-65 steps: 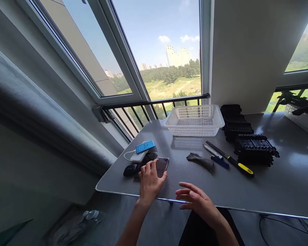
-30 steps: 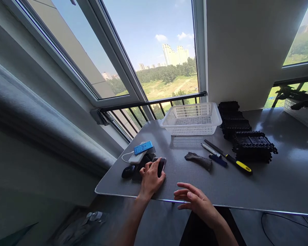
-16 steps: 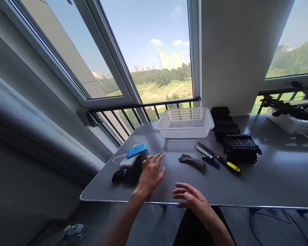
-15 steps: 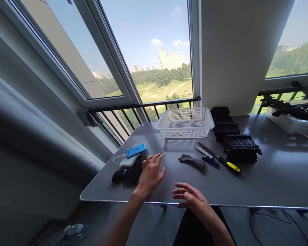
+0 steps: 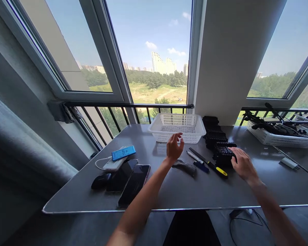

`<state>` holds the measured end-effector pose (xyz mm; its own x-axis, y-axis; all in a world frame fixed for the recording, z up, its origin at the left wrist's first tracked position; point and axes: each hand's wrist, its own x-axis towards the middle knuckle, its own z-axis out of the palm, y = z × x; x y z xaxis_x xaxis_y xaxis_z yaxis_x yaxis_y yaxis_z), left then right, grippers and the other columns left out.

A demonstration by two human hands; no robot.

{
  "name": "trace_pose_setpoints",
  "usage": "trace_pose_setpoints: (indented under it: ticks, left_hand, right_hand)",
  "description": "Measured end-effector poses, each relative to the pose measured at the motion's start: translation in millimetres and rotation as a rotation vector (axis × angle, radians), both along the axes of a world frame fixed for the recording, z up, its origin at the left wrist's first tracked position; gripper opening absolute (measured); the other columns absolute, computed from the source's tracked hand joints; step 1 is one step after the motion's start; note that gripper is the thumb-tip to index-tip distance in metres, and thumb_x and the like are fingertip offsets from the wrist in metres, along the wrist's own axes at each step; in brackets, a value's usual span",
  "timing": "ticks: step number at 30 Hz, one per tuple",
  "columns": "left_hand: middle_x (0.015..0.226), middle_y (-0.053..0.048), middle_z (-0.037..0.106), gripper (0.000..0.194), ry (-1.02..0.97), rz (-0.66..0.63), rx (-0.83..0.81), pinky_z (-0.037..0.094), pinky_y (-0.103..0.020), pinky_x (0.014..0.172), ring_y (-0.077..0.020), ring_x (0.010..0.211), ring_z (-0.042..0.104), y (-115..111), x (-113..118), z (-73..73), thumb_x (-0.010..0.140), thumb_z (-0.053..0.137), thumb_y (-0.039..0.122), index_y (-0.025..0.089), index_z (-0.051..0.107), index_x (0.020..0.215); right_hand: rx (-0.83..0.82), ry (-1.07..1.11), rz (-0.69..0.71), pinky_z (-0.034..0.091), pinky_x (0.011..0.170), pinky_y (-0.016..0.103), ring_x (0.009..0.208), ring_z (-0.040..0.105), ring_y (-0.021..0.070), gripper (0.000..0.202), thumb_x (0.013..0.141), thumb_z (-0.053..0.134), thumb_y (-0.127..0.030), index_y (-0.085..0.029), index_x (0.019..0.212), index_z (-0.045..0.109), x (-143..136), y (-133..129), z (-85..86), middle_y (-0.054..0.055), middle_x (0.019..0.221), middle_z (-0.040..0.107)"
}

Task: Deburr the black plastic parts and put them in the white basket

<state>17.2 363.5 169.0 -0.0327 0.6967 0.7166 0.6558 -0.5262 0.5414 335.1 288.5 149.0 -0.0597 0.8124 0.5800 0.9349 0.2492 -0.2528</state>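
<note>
My left hand (image 5: 175, 147) hovers over the table just in front of the white plastic basket (image 5: 192, 137). Its fingers are loosely bent and apart, with nothing in them. Farther right, my right hand (image 5: 242, 164) has its fingers stretched out at the right side of the nearest stack of black ridged plastic parts (image 5: 220, 159); whether the fingertips press on it I cannot tell. More such black stacks (image 5: 212, 131) run back toward the wall. Below my left hand lies a grey cloth-like piece (image 5: 187, 168), partly behind the wrist.
Between the hands lie a white pen (image 5: 195, 157), a dark blue cap-like piece (image 5: 201, 166) and a yellow-black handled tool (image 5: 218, 170). Phones (image 5: 135, 184), a blue-screened device (image 5: 123, 153), a power bank (image 5: 114, 164) and a mouse (image 5: 101, 181) sit left. Another basket (image 5: 277, 139) holds black parts.
My left hand has moved right and forward, away from the phones, to the basket's front. My right hand has gone right and forward to the black stack. The view has turned right.
</note>
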Motion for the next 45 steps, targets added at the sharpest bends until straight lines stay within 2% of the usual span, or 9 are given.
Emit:
trace_pose_setpoints:
  ticks: [6, 15, 21, 24, 27, 32, 37, 41, 45]
  left_hand:
    - [0.086, -0.004, 0.061, 0.022, -0.038, 0.113, -0.067, 0.042, -0.027, 0.069, -0.0159, 0.073, 0.058, 7, -7, -44.7, 0.087, 0.043, 0.025, 0.019, 0.057, 0.102]
    - [0.067, 0.001, 0.052, 0.021, -0.149, 0.166, -0.096, 0.037, -0.025, 0.063, -0.0151, 0.063, 0.053, 7, -19, -49.3, 0.084, 0.045, 0.025, 0.019, 0.057, 0.1]
    - [0.05, 0.006, 0.034, 0.02, -0.303, -0.06, -0.127, 0.031, -0.023, 0.055, -0.0117, 0.048, 0.039, 1, -10, -51.2, 0.084, 0.046, 0.035, 0.022, 0.061, 0.086]
    - [0.047, 0.006, 0.03, 0.041, -0.451, -0.298, -0.203, 0.027, -0.023, 0.048, -0.0106, 0.044, 0.032, -4, -3, -51.9, 0.086, 0.04, 0.052, 0.02, 0.065, 0.083]
    - [0.048, 0.006, 0.037, 0.062, -0.712, -0.487, -0.33, 0.024, -0.022, 0.04, -0.0084, 0.039, 0.03, -6, 3, -51.8, 0.084, 0.032, 0.067, 0.016, 0.062, 0.102]
    - [0.054, 0.005, 0.054, 0.059, -0.912, -0.547, -0.443, 0.03, -0.019, 0.033, -0.0081, 0.033, 0.041, 3, 3, -52.5, 0.078, 0.047, 0.066, 0.016, 0.049, 0.11]
    - [0.051, 0.005, 0.054, 0.054, -0.996, -0.452, -0.417, 0.036, -0.021, 0.033, -0.0094, 0.031, 0.044, 10, -5, -53.2, 0.081, 0.049, 0.059, 0.015, 0.048, 0.112]
    - [0.05, 0.006, 0.053, 0.047, -1.052, -0.354, -0.333, 0.039, -0.021, 0.034, -0.0099, 0.033, 0.045, 12, -8, -54.4, 0.084, 0.045, 0.054, 0.015, 0.047, 0.11]
    - [0.05, 0.006, 0.054, 0.042, -1.053, -0.249, -0.266, 0.039, -0.021, 0.034, -0.0099, 0.032, 0.045, 13, -10, -57.4, 0.085, 0.042, 0.051, 0.016, 0.047, 0.108]
  right_hand:
    - [-0.098, -0.186, 0.074, 0.041, 0.098, 0.044, 0.112, 0.057, 0.026, 0.04, 0.084, 0.042, -0.02, -0.016, 0.118, 0.061, 19, 12, -5.0, 0.011, 0.118, 0.064]
    - [-0.018, -0.11, 0.148, 0.042, 0.094, 0.042, 0.103, 0.058, 0.0255, 0.028, 0.086, 0.046, -0.025, -0.02, 0.108, 0.062, 20, 10, 4.3, 0.008, 0.108, 0.064]
    - [0.255, -0.03, 0.164, 0.041, 0.096, 0.044, 0.101, 0.055, 0.0261, 0.027, 0.089, 0.046, -0.028, -0.022, 0.11, 0.061, -47, -1, 9.6, 0.01, 0.103, 0.06]
    - [0.258, -0.076, 0.273, 0.037, 0.099, 0.046, 0.106, 0.051, 0.027, 0.031, 0.09, 0.044, -0.023, -0.022, 0.116, 0.062, -98, 10, 6.4, 0.011, 0.105, 0.059]
    - [0.233, -0.117, 0.343, 0.033, 0.102, 0.047, 0.108, 0.05, 0.0256, 0.035, 0.092, 0.041, -0.018, -0.023, 0.12, 0.061, -139, 32, 1.5, 0.011, 0.107, 0.059]
    - [0.208, -0.135, 0.43, 0.03, 0.104, 0.047, 0.111, 0.047, 0.0252, 0.04, 0.092, 0.041, -0.013, -0.025, 0.126, 0.058, -168, 58, -15.5, 0.011, 0.112, 0.058]
    - [0.238, 0.01, 0.209, 0.034, 0.097, 0.05, 0.117, 0.042, 0.0318, 0.042, 0.089, 0.045, -0.019, -0.022, 0.13, 0.051, -166, 53, -30.0, 0.015, 0.123, 0.05]
    - [-0.102, -0.013, 0.123, 0.043, 0.076, 0.034, 0.09, 0.058, 0.0245, 0.023, 0.089, 0.048, -0.026, -0.02, 0.107, 0.061, -155, 45, -23.5, 0.01, 0.101, 0.061]
    - [-0.464, -0.086, 0.14, 0.037, 0.062, 0.027, 0.075, 0.063, 0.0196, 0.015, 0.086, 0.056, -0.033, -0.022, 0.083, 0.065, -145, 43, -12.5, 0.004, 0.082, 0.067]
